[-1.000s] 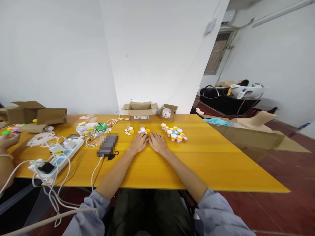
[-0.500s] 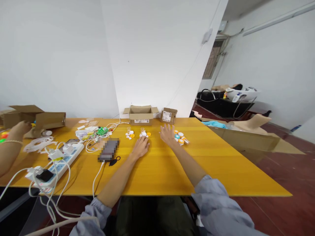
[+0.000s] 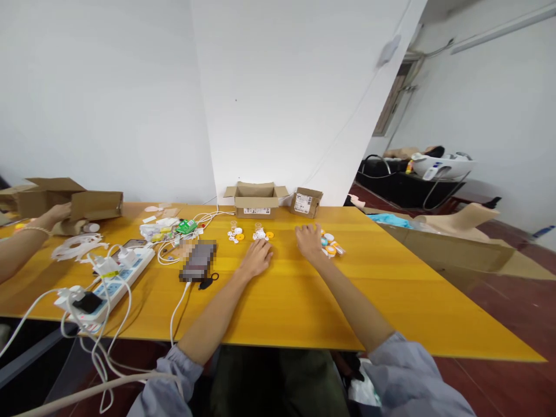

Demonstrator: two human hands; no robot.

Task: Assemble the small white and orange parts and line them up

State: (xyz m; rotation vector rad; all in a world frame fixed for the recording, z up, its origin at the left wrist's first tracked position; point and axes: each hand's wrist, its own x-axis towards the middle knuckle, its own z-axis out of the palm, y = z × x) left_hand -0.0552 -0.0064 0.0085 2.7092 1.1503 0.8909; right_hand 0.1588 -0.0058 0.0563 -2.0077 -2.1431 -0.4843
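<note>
My left hand (image 3: 257, 258) lies palm down on the table, fingers stretched forward and holding nothing that I can see. Just beyond its fingertips are small white pieces (image 3: 260, 234) and an orange-yellow round lid (image 3: 270, 235). A second little group of white pieces (image 3: 236, 234) lies to its left, with another orange-yellow lid (image 3: 240, 237). My right hand (image 3: 308, 241) is open, fingers apart, immediately left of a cluster of small round containers (image 3: 330, 250) with white, orange and blue tops. It partly hides that cluster; whether it touches any container I cannot tell.
An open carton (image 3: 256, 211) and a smaller cardboard box (image 3: 306, 202) stand against the wall. Left are a phone-like device (image 3: 198, 260) on a cable, a power strip (image 3: 117, 289) and tangled cords. Another person's hand (image 3: 58, 213) reaches beside a cardboard box (image 3: 96, 205) at far left.
The view has shifted, so the table appears farther right. My left hand has drawn back slightly from the white pieces. My right hand's fingers are less spread. The other person's hand is nearer their box.
</note>
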